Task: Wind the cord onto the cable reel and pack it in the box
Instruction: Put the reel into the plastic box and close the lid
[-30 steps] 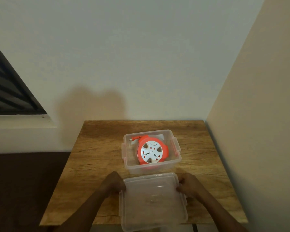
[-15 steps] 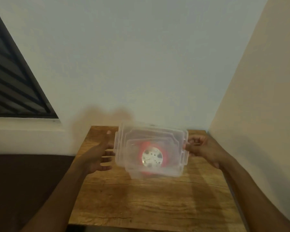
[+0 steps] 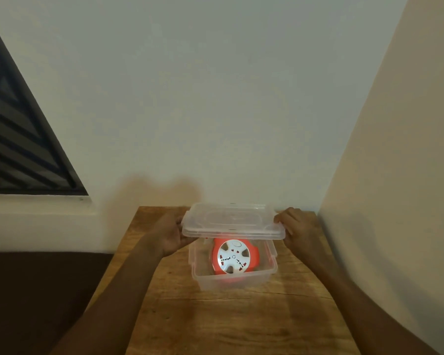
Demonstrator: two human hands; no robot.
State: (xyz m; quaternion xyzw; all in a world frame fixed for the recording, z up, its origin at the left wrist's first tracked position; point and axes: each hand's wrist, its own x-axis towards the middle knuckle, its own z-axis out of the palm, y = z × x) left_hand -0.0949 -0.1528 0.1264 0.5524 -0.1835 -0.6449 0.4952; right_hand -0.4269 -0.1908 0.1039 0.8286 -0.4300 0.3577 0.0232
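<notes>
Lid (image 3: 232, 221): held over the box (image 3: 235, 278), centre frame; level it squarely.
Left hand (image 3: 171, 234): fingers clamped on its edge.
Right hand (image 3: 296, 230): likewise.
Cable reel (image 3: 233, 257): inside.

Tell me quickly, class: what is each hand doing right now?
Left hand: grips the left edge of the clear lid.
Right hand: grips the lid's right edge, above the box.

Access to the box (image 3: 231, 278) from above is closed at its far part by the lid (image 3: 231, 221), gripped at either end by the left hand (image 3: 171, 235) and right hand (image 3: 296, 230), while the near opening over the cable reel (image 3: 233, 256) and the near tabletop (image 3: 228, 324) lie open, a wall (image 3: 395, 201) bounding the right.
</notes>
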